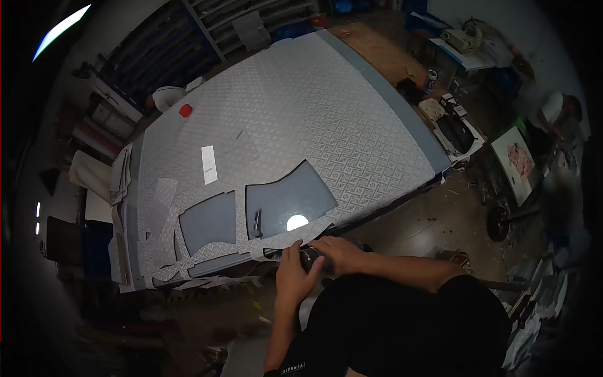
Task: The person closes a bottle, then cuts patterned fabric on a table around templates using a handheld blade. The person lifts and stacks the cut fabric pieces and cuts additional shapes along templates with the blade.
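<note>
Both hands are together at the table's front edge. My left hand (pixel 298 273) has its fingers bent around a dark round object (pixel 309 254), too dim to name. My right hand (pixel 339 254) lies against the same object from the right, its fingers at the fabric's edge. Patterned grey fabric (pixel 352 135) covers the table, with two large cut-out openings showing the blue-grey surface (pixel 276 201) beneath. A dark tool (pixel 257 222) lies in the right opening. Narrow fabric strips hang at the front edge near my hands.
A white paper label (pixel 209 165) and a red object (pixel 185 110) lie on the fabric. Folded material (pixel 94 176) is at the left. A person (pixel 556 116) is at the far right beside a tilted white board (pixel 514 164). A black case (pixel 455 133) sits at the right corner.
</note>
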A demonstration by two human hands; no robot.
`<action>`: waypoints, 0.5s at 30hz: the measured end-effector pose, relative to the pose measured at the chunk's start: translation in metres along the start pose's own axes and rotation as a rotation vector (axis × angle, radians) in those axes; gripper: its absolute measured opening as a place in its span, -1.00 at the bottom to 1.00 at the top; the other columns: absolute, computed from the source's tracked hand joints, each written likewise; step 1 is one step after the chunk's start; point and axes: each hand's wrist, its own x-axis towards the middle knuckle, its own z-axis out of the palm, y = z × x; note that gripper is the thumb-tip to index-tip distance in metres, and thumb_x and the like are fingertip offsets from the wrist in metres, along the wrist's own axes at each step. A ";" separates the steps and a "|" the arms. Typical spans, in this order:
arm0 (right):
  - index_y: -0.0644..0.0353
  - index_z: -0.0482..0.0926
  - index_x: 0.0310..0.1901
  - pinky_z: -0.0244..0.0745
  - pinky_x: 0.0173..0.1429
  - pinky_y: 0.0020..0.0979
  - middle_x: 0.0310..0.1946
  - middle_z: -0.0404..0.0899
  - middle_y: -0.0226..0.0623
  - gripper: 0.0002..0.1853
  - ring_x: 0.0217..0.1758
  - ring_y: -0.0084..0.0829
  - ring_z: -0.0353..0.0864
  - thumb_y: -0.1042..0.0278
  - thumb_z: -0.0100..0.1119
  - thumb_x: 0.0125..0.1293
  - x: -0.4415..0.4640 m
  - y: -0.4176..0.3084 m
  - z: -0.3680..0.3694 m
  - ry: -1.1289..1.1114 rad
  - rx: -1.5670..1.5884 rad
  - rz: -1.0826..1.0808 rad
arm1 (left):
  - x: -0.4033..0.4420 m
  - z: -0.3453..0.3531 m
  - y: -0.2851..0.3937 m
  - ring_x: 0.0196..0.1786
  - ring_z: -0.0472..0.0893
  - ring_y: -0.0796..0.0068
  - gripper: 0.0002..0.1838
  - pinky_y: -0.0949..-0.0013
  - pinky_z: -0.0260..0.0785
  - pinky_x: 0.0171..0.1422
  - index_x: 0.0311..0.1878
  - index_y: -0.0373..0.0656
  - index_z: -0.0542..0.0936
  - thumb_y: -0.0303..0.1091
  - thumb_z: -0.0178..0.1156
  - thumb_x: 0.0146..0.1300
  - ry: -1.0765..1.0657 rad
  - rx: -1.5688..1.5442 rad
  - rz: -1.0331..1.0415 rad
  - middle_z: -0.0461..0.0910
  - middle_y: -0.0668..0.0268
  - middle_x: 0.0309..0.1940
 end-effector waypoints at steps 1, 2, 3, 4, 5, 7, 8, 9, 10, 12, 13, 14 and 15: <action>0.12 0.32 0.44 0.44 0.33 -0.04 0.18 0.50 -0.11 -0.06 0.27 -0.03 0.52 0.32 0.59 -0.02 -0.001 -0.004 0.001 0.033 0.018 0.011 | -0.005 -0.011 0.007 0.20 0.61 -0.14 -0.14 -0.02 0.46 0.29 0.48 -0.14 0.35 0.02 0.44 0.19 -0.093 0.042 0.069 0.44 -0.14 0.35; 0.14 0.35 0.41 0.44 0.33 -0.06 0.18 0.52 -0.09 -0.09 0.27 -0.02 0.54 0.26 0.61 0.01 -0.001 -0.007 0.004 0.065 0.036 0.022 | -0.008 -0.018 0.008 0.20 0.60 -0.13 -0.12 0.01 0.51 0.22 0.47 -0.16 0.36 0.04 0.45 0.17 -0.185 0.083 0.138 0.46 -0.19 0.32; 0.14 0.35 0.41 0.44 0.33 -0.06 0.18 0.52 -0.09 -0.09 0.27 -0.02 0.54 0.26 0.61 0.01 -0.013 0.014 -0.015 0.065 0.019 0.021 | 0.001 0.003 0.022 0.20 0.60 -0.13 -0.12 0.01 0.51 0.22 0.47 -0.16 0.36 0.04 0.45 0.17 -0.178 0.072 0.149 0.46 -0.19 0.32; 0.14 0.36 0.41 0.44 0.33 -0.05 0.18 0.53 -0.10 -0.11 0.27 -0.03 0.54 0.26 0.60 0.02 -0.016 0.016 -0.013 0.083 0.000 -0.020 | -0.001 0.003 0.021 0.12 0.64 -0.14 -0.15 0.02 0.53 0.16 0.40 -0.23 0.40 0.12 0.41 0.19 -0.161 0.101 0.160 0.53 -0.18 0.19; 0.14 0.37 0.40 0.44 0.33 -0.05 0.18 0.53 -0.10 -0.13 0.27 -0.03 0.54 0.27 0.59 0.04 -0.020 0.017 -0.011 0.100 -0.018 -0.059 | -0.004 0.004 0.020 0.05 0.67 -0.15 -0.16 0.02 0.56 0.09 0.32 -0.31 0.44 0.19 0.37 0.21 -0.146 0.129 0.170 0.61 -0.18 0.07; 0.15 0.38 0.40 0.44 0.33 -0.05 0.18 0.53 -0.10 -0.16 0.26 -0.03 0.54 0.28 0.56 0.06 -0.024 0.021 -0.011 0.130 -0.039 -0.080 | 0.000 0.005 0.031 -0.02 0.69 -0.17 -0.17 0.02 0.56 0.06 0.26 -0.34 0.47 0.24 0.34 0.22 -0.199 0.133 0.003 0.65 -0.17 -0.03; 0.15 0.39 0.39 0.43 0.34 -0.04 0.19 0.54 -0.11 -0.19 0.26 -0.03 0.55 0.30 0.54 0.08 -0.026 0.021 -0.010 0.158 -0.061 -0.104 | -0.001 0.005 0.034 -0.09 0.71 -0.19 -0.17 0.02 0.57 0.03 0.19 -0.37 0.50 0.28 0.31 0.23 -0.248 0.135 -0.166 0.69 -0.17 -0.13; 0.15 0.39 0.39 0.43 0.34 -0.04 0.19 0.54 -0.11 -0.19 0.26 -0.03 0.55 0.30 0.54 0.08 -0.025 0.019 -0.012 0.157 -0.054 -0.109 | -0.004 0.009 0.029 -0.09 0.71 -0.19 -0.17 0.02 0.57 0.03 0.19 -0.37 0.50 0.28 0.31 0.23 -0.245 0.140 -0.173 0.69 -0.17 -0.13; 0.15 0.40 0.39 0.43 0.34 -0.04 0.18 0.55 -0.11 -0.21 0.26 -0.03 0.55 0.32 0.52 0.10 -0.024 0.016 -0.018 0.156 -0.039 -0.125 | -0.006 0.015 0.020 -0.18 0.72 -0.15 -0.20 0.03 0.57 -0.01 0.13 -0.38 0.52 0.30 0.27 0.27 -0.177 0.133 -0.159 0.70 -0.13 -0.25; 0.16 0.40 0.39 0.43 0.34 -0.03 0.18 0.55 -0.11 -0.23 0.25 -0.03 0.55 0.33 0.50 0.12 -0.021 0.014 -0.023 0.155 -0.027 -0.144 | -0.005 0.019 0.009 -0.26 0.73 -0.11 -0.22 0.04 0.57 -0.05 0.07 -0.39 0.54 0.31 0.23 0.31 -0.106 0.126 -0.143 0.70 -0.10 -0.37; 0.15 0.40 0.39 0.42 0.35 -0.03 0.18 0.56 -0.11 -0.24 0.26 -0.03 0.55 0.35 0.49 0.11 -0.020 0.013 -0.024 0.144 -0.080 -0.154 | -0.005 0.017 0.005 -0.35 0.71 0.01 -0.27 0.09 0.54 -0.17 0.00 -0.37 0.56 0.30 0.15 0.37 -0.199 -0.048 -0.276 0.68 -0.04 -0.42; 0.15 0.41 0.38 0.41 0.35 -0.03 0.17 0.57 -0.11 -0.24 0.26 -0.04 0.55 0.36 0.48 0.11 -0.020 0.013 -0.024 0.134 -0.132 -0.163 | -0.004 0.014 -0.001 -0.44 0.69 0.13 -0.30 0.13 0.52 -0.28 -0.08 -0.34 0.57 0.29 0.08 0.43 -0.292 -0.224 -0.408 0.67 0.03 -0.47; 0.15 0.41 0.38 0.41 0.35 -0.03 0.17 0.57 -0.11 -0.24 0.26 -0.04 0.55 0.36 0.48 0.11 -0.018 0.013 -0.027 0.132 -0.133 -0.167 | -0.003 0.014 -0.015 -0.44 0.69 0.13 -0.30 0.13 0.52 -0.28 -0.08 -0.34 0.57 0.29 0.08 0.43 -0.289 -0.225 -0.409 0.67 0.03 -0.47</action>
